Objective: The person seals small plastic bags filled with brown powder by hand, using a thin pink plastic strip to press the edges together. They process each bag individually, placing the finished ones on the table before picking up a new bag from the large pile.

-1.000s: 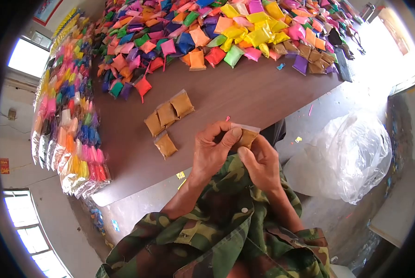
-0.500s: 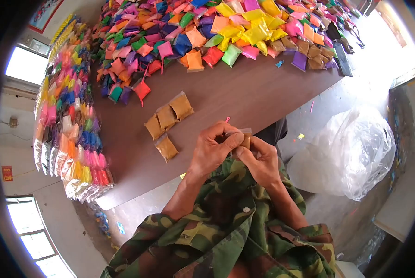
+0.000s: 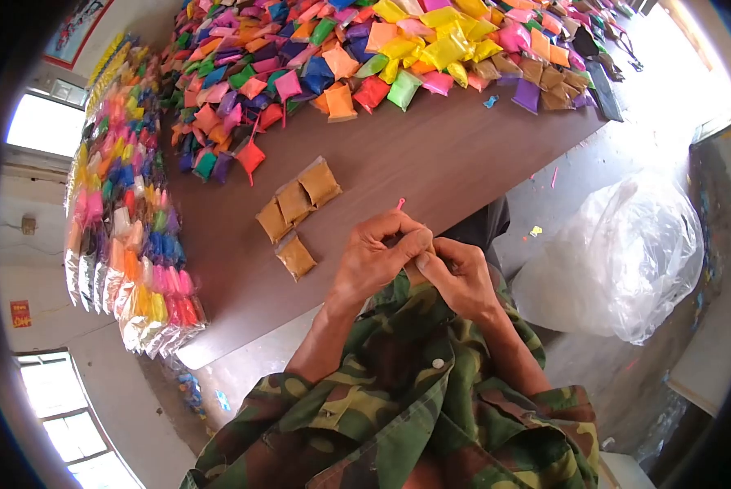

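Just above my lap, my left hand (image 3: 384,251) and my right hand (image 3: 465,284) meet with thumbs and fingertips pinched together. Between them is a small brown packet, mostly hidden behind the fingers. A thin pink stick (image 3: 400,203) with a looped end pokes up past the left hand's knuckles. To the left on the table lie several flat brown packets in clear film: a top one (image 3: 320,185), a middle one (image 3: 293,203), and a lower one (image 3: 295,258) set slightly apart.
A large heap of colourful packets (image 3: 316,77) covers the far side of the brown table (image 3: 430,155). Bagged rows of packets (image 3: 125,212) line its left end. On the floor at right sits a big clear plastic bag (image 3: 618,261).
The brown packet's clear edge showed above my fingertips before and is now hidden, as both hands draw closer together. The view has shifted slightly.
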Tool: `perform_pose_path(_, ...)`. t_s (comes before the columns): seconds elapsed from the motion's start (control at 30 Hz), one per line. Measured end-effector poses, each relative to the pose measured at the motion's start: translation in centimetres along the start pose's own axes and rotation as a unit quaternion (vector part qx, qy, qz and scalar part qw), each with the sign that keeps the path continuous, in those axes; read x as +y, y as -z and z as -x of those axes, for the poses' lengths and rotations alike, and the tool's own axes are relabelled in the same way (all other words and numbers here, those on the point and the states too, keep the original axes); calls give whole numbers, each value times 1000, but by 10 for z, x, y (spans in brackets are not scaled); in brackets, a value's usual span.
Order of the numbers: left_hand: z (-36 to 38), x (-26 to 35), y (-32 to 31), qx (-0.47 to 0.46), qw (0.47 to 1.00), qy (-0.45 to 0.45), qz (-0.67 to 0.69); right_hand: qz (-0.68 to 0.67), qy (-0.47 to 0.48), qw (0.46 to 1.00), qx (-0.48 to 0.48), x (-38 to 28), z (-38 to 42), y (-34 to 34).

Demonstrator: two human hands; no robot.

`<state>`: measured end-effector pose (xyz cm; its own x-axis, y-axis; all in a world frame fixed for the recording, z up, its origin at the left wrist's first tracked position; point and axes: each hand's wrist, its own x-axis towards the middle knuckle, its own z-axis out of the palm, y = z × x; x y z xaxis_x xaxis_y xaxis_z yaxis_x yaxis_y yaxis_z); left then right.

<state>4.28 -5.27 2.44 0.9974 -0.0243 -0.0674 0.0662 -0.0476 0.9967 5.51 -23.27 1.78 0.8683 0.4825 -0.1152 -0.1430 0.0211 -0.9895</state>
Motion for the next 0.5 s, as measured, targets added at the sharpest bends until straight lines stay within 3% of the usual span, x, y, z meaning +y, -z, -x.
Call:
perform_pose_path(0.13, -1, -3, -10, 59, 997, -26, -33, -90, -3, 996, 3, 8, -1, -6)
perform_pose_path(0.23, 0, 7, -19, 112, 994, 14, -9, -148, -17, 989, 18, 14, 1, -12)
perform_pose_path(0.5, 1, 7, -13, 81, 994, 48, 53, -143, 5, 987, 77, 11, 5, -10)
